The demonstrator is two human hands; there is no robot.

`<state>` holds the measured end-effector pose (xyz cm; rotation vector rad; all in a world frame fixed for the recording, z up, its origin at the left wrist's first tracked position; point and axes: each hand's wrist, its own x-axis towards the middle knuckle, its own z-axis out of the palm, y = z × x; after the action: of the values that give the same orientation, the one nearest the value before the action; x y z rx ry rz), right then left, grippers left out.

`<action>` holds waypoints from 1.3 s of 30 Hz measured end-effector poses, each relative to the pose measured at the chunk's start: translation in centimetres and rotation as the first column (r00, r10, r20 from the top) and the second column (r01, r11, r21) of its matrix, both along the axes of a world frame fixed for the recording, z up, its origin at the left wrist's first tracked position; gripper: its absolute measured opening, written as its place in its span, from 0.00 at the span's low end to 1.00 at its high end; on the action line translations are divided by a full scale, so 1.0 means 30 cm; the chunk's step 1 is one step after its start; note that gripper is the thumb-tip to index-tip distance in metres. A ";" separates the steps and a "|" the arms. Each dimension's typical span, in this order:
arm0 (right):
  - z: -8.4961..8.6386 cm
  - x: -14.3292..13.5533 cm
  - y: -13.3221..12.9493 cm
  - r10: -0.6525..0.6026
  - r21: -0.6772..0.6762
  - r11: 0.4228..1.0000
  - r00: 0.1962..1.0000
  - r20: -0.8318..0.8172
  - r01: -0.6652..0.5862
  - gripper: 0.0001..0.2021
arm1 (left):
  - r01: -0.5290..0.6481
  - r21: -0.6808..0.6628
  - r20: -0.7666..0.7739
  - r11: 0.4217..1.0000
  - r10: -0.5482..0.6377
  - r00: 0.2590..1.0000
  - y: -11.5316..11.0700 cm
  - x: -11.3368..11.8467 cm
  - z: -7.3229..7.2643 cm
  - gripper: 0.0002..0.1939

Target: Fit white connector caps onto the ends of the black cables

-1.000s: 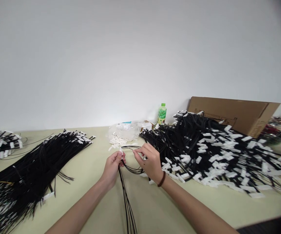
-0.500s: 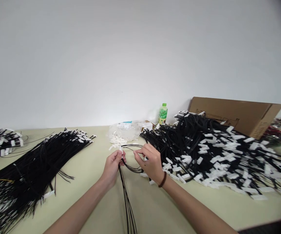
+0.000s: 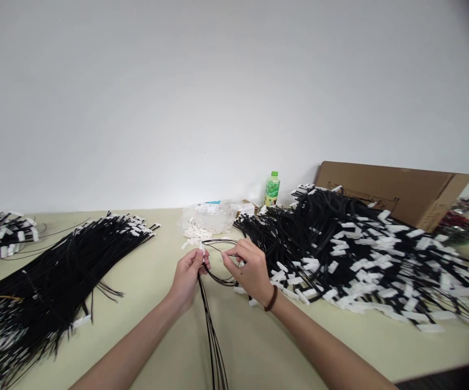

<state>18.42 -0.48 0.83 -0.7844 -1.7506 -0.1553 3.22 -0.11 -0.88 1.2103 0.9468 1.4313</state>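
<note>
My left hand (image 3: 188,272) is closed on a small white connector housing (image 3: 201,248), thumb and forefinger pinching it upright. Thin black wires (image 3: 212,336) hang from below this hand toward the near table edge. Other black wires make a loop (image 3: 220,241) between the two hands. At the loop's right side my right hand (image 3: 250,268) is closed in a pinch on one of these black wires, its fingertips a short way from the connector. The wire's end is too small to make out.
Behind the hands lies a clear plastic bag (image 3: 210,214) with loose white connectors spilling out. A large pile of black cables with white ends (image 3: 340,244) fills the right, before a cardboard box (image 3: 384,187). Left is a cable bundle (image 3: 67,265); a green-capped bottle (image 3: 272,189) stands behind.
Both hands stay almost in place. The upper wire between them now slants down toward my right fingertips, apart from the rest of the loop.
</note>
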 end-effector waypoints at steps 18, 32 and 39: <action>0.006 -0.001 0.004 0.085 -0.143 0.985 0.992 -0.093 -0.098 0.08 | 0.029 0.156 -0.290 0.987 0.018 0.957 0.002 -0.008 0.014 0.17; 0.012 -0.003 -0.019 0.082 0.016 0.996 0.985 0.153 -0.085 0.08 | 0.148 0.243 -0.472 0.959 -0.017 0.881 -0.035 0.007 0.045 0.18; -0.007 0.000 -0.010 0.234 -0.097 0.970 0.961 0.146 -0.222 0.09 | 0.173 0.241 -0.524 0.955 -0.022 0.851 -0.041 0.012 0.043 0.19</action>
<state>18.40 -0.78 0.62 -0.6344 -1.9929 0.0090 3.57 -1.35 0.43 1.8957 1.0374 1.2001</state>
